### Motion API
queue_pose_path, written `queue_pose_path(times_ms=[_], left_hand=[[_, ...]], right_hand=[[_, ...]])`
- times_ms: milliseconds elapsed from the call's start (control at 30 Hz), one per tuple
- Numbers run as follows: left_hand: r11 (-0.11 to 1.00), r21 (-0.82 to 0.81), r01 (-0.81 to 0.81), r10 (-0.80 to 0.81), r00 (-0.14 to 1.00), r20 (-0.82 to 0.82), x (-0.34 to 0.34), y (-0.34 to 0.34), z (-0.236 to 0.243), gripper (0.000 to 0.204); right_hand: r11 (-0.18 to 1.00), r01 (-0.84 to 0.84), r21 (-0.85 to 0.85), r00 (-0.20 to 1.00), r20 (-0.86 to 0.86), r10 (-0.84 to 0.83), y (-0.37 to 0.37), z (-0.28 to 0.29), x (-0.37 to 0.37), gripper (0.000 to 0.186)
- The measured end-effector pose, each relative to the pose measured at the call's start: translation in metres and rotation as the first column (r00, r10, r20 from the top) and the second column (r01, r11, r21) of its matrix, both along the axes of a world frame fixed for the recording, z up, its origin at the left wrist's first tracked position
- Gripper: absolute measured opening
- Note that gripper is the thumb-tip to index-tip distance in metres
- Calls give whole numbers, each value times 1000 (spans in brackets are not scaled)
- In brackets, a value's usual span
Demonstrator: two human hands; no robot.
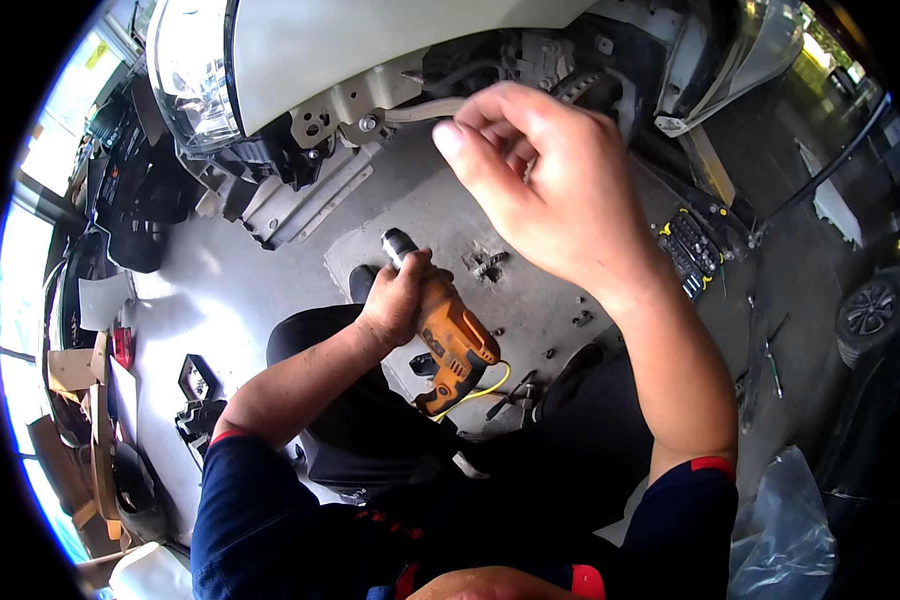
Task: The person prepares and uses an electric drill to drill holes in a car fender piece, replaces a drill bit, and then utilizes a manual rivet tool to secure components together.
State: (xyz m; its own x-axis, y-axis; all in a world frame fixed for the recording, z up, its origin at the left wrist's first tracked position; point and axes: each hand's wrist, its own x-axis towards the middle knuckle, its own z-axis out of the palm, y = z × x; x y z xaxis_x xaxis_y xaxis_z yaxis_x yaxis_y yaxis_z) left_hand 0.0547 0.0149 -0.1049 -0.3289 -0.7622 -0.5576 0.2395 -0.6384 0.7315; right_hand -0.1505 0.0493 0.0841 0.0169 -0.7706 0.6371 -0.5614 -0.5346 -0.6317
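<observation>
An orange corded drill (457,345) with a silver chuck end lies over my lap, its yellow cable trailing from the handle. My left hand (398,298) is wrapped round its front housing, just behind the chuck. Raised high in front of the car's exposed wheel-arch area (540,55), my right hand (560,185) has its thumb held apart from loosely curled fingers, and nothing shows in it. Beyond it are a metal bracket with a bolt (368,122), a pale fender (370,30) and a clear headlight (192,75).
An open socket set (688,250) lies on the floor at right, with long hand tools (773,365) nearby. Small loose parts (582,318) are scattered before me. Removed black parts (145,215) and cardboard (70,370) line the left. A clear plastic bag (785,530) lies at lower right.
</observation>
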Motion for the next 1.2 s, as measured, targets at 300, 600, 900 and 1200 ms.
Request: queue_pose_path(times_ms=[300, 600, 900, 1200], left_hand=[[991, -107, 78, -80, 997, -16, -11, 18, 5, 39], [985, -125, 120, -136, 982, -131, -21, 28, 12, 32], [981, -134, 143, -158, 981, -111, -19, 29, 11, 37], [968, -171, 185, -199, 978, -64, -17, 32, 15, 36]], right_hand=[[894, -149, 423, 970, 239, 49, -51, 8, 21, 49], [774, -287, 565, 873, 487, -33, -43, 28, 37, 35], [912, 185, 366, 982, -99, -159, -40, 34, 42, 36], [978, 67, 197, 964, 240, -114, -34, 15, 26, 14]])
